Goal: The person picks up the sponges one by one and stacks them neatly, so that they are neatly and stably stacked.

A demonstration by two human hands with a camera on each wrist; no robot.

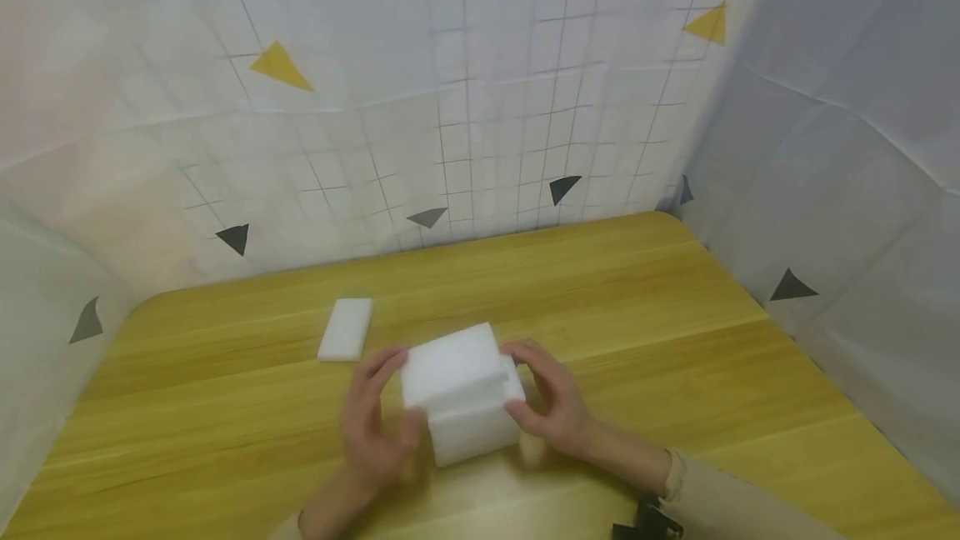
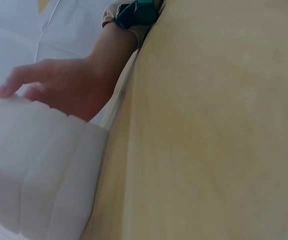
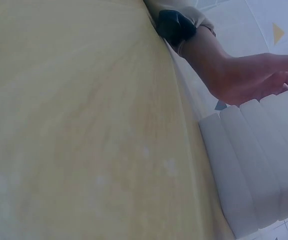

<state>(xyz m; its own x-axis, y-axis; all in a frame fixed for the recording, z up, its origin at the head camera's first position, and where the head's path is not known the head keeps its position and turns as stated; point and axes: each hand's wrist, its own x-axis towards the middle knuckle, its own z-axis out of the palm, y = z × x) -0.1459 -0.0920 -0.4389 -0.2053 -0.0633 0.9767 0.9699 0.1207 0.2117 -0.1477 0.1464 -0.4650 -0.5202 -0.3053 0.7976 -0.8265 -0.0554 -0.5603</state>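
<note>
Several flat white sponge blocks lie stacked on the table in front of me, their layered edges showing as a sponge stack (image 2: pixel 43 170) in the left wrist view. In the head view the top sponge (image 1: pixel 453 361) sits shifted to the left over the others. My left hand (image 1: pixel 375 423) holds that top sponge by its left side, fingers at the far corner and thumb at the near one. From the right, my right hand (image 1: pixel 555 402) grips the lower sponges (image 1: pixel 476 433) between thumb and fingers. Each wrist view also shows the opposite hand at the stack's upper edge.
One more white sponge (image 1: pixel 346 329) lies flat on the wooden table (image 1: pixel 637 298), behind and left of the stack. A pale sheet (image 1: pixel 510 132) with grid lines and triangles hangs behind the table, with more sheeting at both sides. A dark device (image 1: pixel 648 521) is on my right wrist.
</note>
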